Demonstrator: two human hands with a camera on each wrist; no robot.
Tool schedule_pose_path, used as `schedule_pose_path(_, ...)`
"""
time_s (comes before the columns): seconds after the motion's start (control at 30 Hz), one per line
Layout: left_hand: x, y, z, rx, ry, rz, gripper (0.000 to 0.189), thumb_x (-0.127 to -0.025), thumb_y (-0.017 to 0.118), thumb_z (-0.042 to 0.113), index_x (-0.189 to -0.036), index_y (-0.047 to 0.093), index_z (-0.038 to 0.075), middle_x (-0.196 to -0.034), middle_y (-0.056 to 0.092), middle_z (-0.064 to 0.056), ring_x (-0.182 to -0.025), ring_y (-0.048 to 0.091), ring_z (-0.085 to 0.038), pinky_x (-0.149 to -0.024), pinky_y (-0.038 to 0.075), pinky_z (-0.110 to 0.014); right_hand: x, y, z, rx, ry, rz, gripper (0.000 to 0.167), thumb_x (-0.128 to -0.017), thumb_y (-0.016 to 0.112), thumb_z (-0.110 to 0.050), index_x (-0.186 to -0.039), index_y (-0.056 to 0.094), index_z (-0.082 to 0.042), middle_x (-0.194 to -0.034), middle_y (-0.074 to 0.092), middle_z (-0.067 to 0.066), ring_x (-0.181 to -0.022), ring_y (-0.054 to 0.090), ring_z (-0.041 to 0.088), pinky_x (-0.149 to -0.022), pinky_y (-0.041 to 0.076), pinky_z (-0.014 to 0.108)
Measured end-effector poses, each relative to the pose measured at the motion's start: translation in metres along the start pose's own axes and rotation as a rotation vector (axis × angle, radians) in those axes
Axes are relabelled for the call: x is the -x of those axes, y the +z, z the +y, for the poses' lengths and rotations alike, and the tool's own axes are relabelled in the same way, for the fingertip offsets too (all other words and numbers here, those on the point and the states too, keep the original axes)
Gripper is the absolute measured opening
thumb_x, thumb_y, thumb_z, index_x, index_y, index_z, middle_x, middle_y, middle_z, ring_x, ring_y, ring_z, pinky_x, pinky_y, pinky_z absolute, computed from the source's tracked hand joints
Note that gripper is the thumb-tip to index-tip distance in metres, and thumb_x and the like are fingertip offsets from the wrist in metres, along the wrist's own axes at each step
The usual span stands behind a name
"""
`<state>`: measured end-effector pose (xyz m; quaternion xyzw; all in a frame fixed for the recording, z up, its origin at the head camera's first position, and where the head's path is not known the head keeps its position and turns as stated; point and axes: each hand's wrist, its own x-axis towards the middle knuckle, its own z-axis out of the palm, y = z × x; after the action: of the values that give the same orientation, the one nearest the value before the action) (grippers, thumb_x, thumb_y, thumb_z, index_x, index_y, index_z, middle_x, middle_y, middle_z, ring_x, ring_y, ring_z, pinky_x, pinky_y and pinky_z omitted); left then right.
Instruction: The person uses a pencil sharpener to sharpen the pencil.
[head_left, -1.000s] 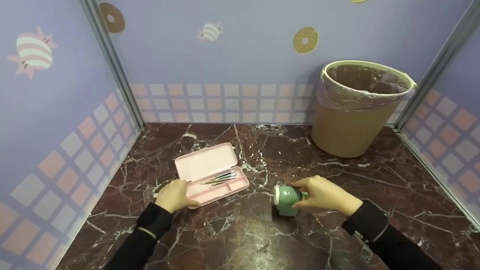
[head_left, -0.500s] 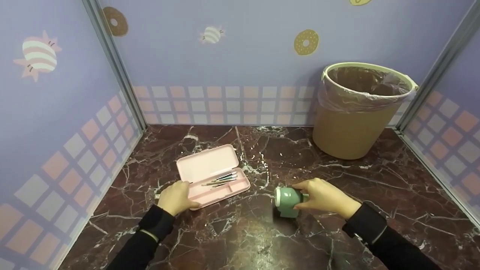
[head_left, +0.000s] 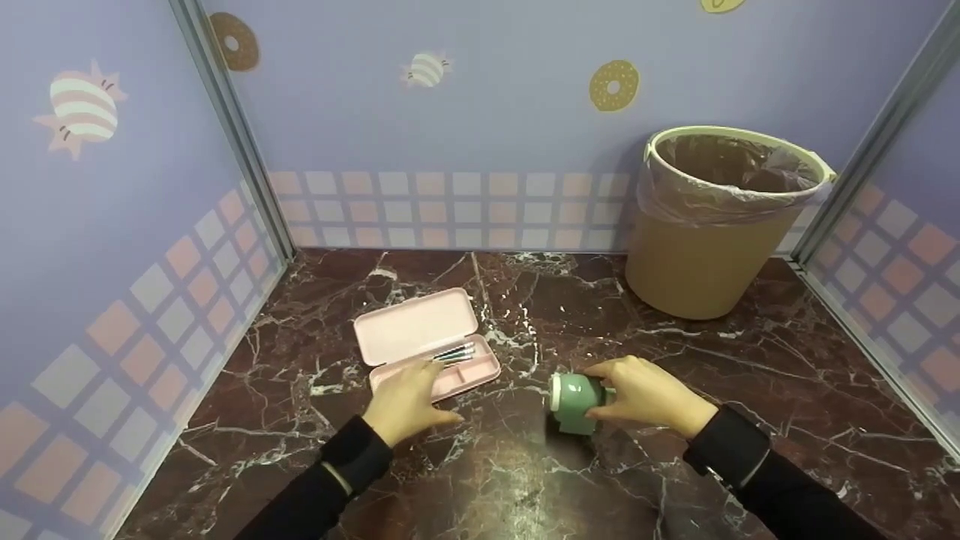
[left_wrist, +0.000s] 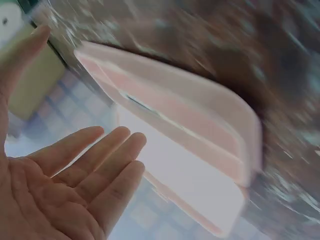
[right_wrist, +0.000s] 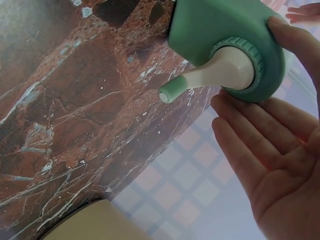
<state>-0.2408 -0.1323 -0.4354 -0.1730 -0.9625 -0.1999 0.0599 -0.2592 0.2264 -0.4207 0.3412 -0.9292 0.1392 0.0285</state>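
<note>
In the head view my right hand [head_left: 649,394] holds a green pencil sharpener [head_left: 576,401] on the table, thumb on one side and fingers on the other. The right wrist view shows its cream crank handle [right_wrist: 215,72] with a green knob. My left hand [head_left: 405,401], fingers extended and thumb apart, is over the near side of an open pink pencil case [head_left: 416,324], hiding part of the tray. Several pencils [head_left: 459,352] lie in the case. The left wrist view shows that hand's palm and fingers with nothing held, beside the pencil case [left_wrist: 175,82].
A tan trash bin [head_left: 690,262] with a plastic liner stands at the back right. Patterned panels [head_left: 465,202] enclose the back and sides of the dark marbled table [head_left: 480,480]. Small white specks [head_left: 525,319] show behind the pencil case and sharpener.
My left hand has left the pencil case's left end, where it rested, and moved right over its near side. My right hand and the pencil sharpener have stayed in place.
</note>
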Motion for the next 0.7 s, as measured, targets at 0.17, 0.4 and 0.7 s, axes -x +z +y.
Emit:
schedule_pose_path(0.17, -0.003, 0.013, 0.021, 0.017, 0.082, -0.061, 0.083, -0.067, 0.093, 0.043, -0.13, 0.063, -0.002, -0.126, 0.069, -0.022, -0.113, 0.068, -0.039, -0.1, 0.054, -0.053, -0.004, 0.003, -0.003, 0.087, 0.001, 0.027, 0.056, -0.074, 0.09, -0.039, -0.116, 0.074, -0.006, -0.1, 0.079, 0.006, -0.08, 0.073, 0.019, -0.067, 0.056, 0.032)
schedule_pose_path(0.4, -0.009, 0.029, 0.042, 0.023, 0.127, -0.114, 0.086, -0.069, 0.091, 0.046, -0.136, 0.061, 0.001, -0.129, 0.07, -0.019, -0.111, 0.07, -0.035, -0.098, 0.057, -0.048, -0.008, 0.005, -0.003, 0.099, 0.02, 0.053, 0.055, -0.073, 0.09, -0.04, -0.115, 0.074, -0.008, -0.095, 0.079, 0.004, -0.075, 0.07, 0.016, -0.064, 0.055, 0.032)
schedule_pose_path(0.7, -0.02, 0.051, 0.065, 0.063, 0.143, -0.093, 0.089, -0.071, 0.09, 0.05, -0.139, 0.059, 0.002, -0.135, 0.068, -0.016, -0.121, 0.068, -0.03, -0.106, 0.054, -0.044, -0.01, 0.01, -0.007, 0.002, 0.224, 0.177, 0.041, -0.071, 0.09, -0.044, -0.091, 0.074, -0.012, -0.069, 0.068, -0.005, -0.055, 0.053, 0.004, -0.053, 0.045, 0.026)
